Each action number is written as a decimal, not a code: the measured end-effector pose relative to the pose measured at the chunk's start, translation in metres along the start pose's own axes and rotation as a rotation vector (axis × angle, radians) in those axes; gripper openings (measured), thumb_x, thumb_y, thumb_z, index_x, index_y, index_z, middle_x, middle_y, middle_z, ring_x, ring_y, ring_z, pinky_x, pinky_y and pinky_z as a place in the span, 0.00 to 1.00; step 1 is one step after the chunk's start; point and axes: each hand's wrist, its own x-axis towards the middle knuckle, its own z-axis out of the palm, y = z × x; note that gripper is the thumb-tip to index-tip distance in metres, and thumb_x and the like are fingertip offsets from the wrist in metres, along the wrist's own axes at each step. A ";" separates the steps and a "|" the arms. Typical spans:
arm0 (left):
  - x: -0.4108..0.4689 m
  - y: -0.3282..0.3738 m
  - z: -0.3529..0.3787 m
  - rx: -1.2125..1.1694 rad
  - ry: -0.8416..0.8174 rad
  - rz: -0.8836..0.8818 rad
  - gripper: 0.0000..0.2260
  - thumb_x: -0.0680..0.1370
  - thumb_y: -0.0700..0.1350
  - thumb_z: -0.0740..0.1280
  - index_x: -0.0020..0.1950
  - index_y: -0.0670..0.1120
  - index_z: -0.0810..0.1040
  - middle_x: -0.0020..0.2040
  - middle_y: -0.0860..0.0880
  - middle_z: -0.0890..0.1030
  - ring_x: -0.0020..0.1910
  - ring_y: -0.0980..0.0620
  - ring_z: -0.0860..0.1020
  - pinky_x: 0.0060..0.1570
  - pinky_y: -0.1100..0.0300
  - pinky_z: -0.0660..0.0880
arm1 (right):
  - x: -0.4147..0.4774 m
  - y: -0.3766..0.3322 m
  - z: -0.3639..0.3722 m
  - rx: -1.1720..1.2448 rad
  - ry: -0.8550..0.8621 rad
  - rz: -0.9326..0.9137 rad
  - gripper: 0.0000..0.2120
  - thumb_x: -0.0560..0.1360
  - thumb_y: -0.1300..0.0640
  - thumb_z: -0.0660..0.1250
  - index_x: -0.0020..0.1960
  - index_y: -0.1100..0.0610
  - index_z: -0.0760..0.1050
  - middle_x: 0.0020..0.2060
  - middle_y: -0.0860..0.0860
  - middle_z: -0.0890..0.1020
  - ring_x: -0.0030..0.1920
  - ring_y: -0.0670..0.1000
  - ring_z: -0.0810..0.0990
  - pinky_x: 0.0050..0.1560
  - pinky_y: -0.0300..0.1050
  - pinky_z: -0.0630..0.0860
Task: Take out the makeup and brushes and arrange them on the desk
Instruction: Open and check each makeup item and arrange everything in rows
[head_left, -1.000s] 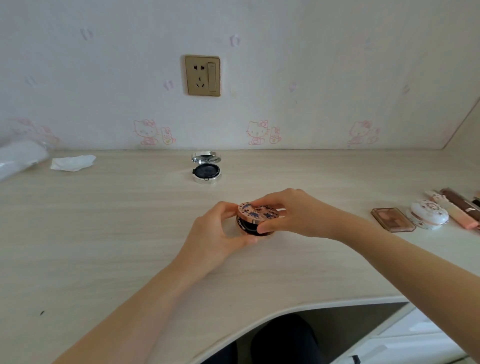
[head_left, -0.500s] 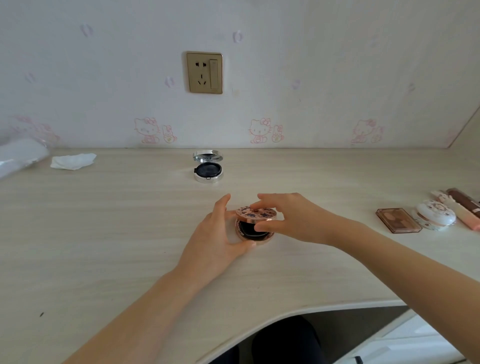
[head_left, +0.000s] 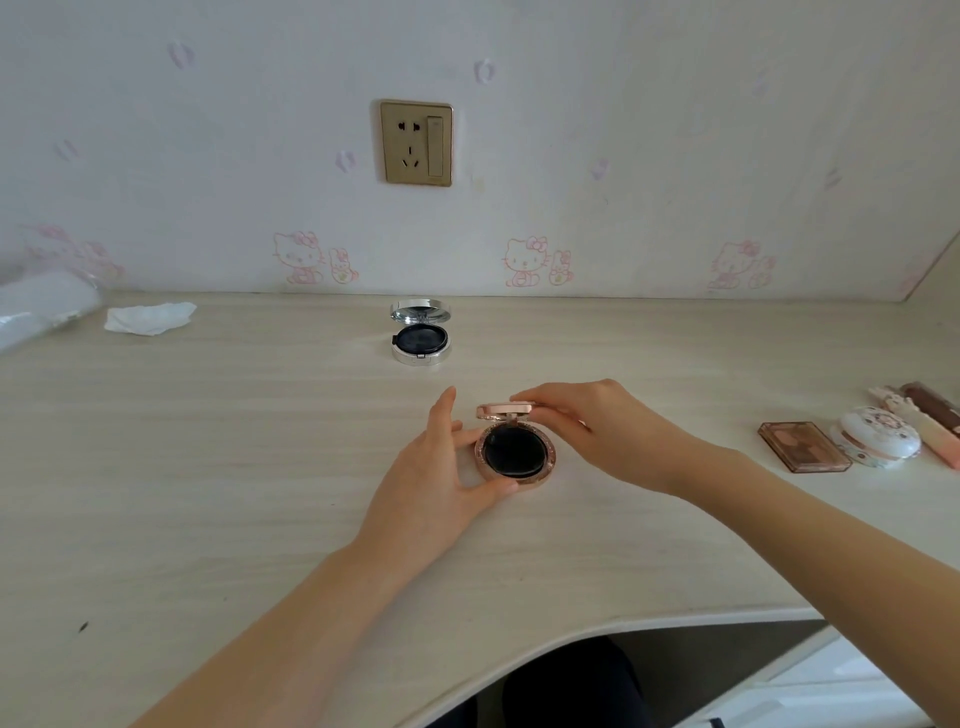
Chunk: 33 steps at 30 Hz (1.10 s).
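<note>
The left hand (head_left: 441, 467) grips the base of a rose-gold compact (head_left: 514, 452) on the desk (head_left: 208, 467), thumb at its near rim. The right hand (head_left: 597, 431) pinches the lid, raised upright at the far edge. Beyond the hands a silver compact (head_left: 421, 332) sits open. Right of the right hand lie a palette (head_left: 802, 447), a white case (head_left: 878, 436) and tubes (head_left: 930, 415).

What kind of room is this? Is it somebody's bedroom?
Probably a bedroom or dressing corner at home. The wall has cartoon cat wallpaper, and the pale wooden desk holds makeup: an open silver compact, a rose-gold compact, and an eyeshadow palette.
</note>
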 end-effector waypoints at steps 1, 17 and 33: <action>0.000 -0.001 0.001 0.013 -0.005 -0.007 0.47 0.69 0.57 0.75 0.77 0.51 0.49 0.66 0.58 0.75 0.71 0.57 0.65 0.64 0.65 0.60 | 0.003 0.000 -0.001 -0.014 -0.001 0.007 0.14 0.81 0.53 0.57 0.63 0.50 0.76 0.51 0.43 0.82 0.48 0.42 0.78 0.49 0.31 0.70; -0.003 0.005 -0.005 0.173 -0.048 0.026 0.27 0.71 0.62 0.69 0.69 0.56 0.73 0.72 0.49 0.69 0.72 0.50 0.65 0.69 0.58 0.60 | 0.011 -0.001 -0.006 -0.036 -0.030 0.058 0.14 0.82 0.53 0.55 0.62 0.51 0.76 0.45 0.43 0.81 0.41 0.42 0.75 0.42 0.28 0.67; 0.001 -0.002 0.000 0.191 -0.023 0.103 0.31 0.68 0.73 0.60 0.65 0.59 0.75 0.58 0.54 0.78 0.64 0.54 0.72 0.63 0.55 0.69 | -0.049 -0.001 0.043 -0.034 0.169 0.234 0.25 0.80 0.46 0.57 0.74 0.54 0.60 0.71 0.48 0.67 0.74 0.45 0.58 0.69 0.31 0.50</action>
